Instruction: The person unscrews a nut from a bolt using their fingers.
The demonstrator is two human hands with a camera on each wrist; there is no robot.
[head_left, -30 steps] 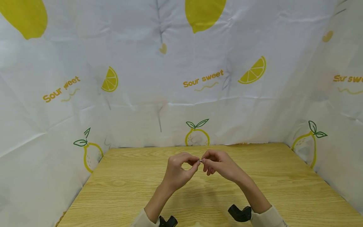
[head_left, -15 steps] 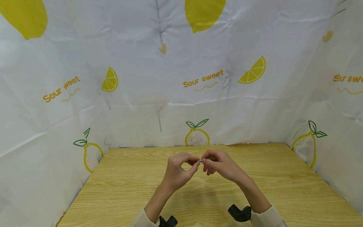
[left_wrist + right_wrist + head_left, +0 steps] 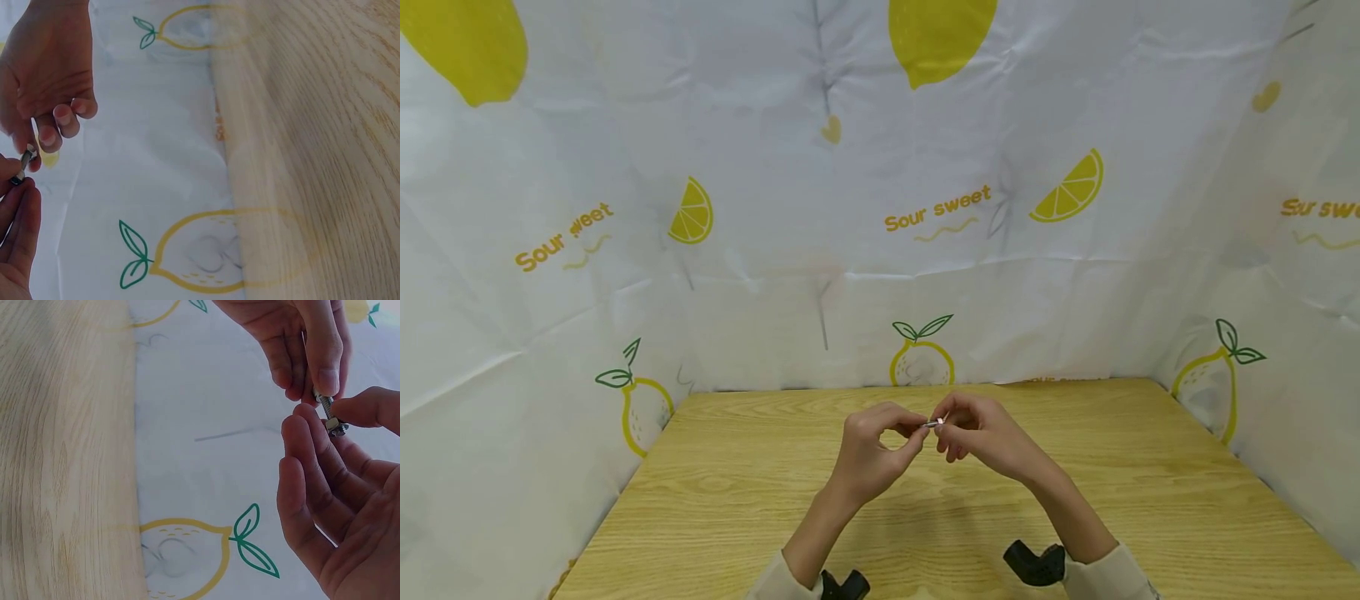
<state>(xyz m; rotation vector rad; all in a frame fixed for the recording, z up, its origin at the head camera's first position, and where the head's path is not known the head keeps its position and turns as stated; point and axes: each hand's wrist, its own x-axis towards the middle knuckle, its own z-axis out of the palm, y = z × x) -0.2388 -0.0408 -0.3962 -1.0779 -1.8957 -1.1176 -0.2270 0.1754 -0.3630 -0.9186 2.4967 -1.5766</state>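
In the head view my left hand (image 3: 876,450) and right hand (image 3: 988,433) meet over the table, with a small metal bolt (image 3: 932,424) lengthwise between their fingertips. Thumb and forefinger of the left hand (image 3: 306,337) pinch one end of the bolt (image 3: 327,407), partly hiding it. A shiny nut (image 3: 336,427) sits at the other end, where my right hand (image 3: 344,500) holds it between thumb and forefinger; its other fingers are bent loosely below. From the left wrist, the bolt (image 3: 24,165) spans the gap between left hand (image 3: 19,237) and right hand (image 3: 53,75).
A wood-grain table (image 3: 737,483) lies under both hands. White sheeting (image 3: 760,208) printed with lemons hangs behind it and along both sides. Black brackets (image 3: 1036,563) stick out at the cuffs of both pale sleeves (image 3: 1105,575).
My right fingertips have shifted up slightly and parted a little, so the bright nut end now shows between them. My left hand has stayed still.
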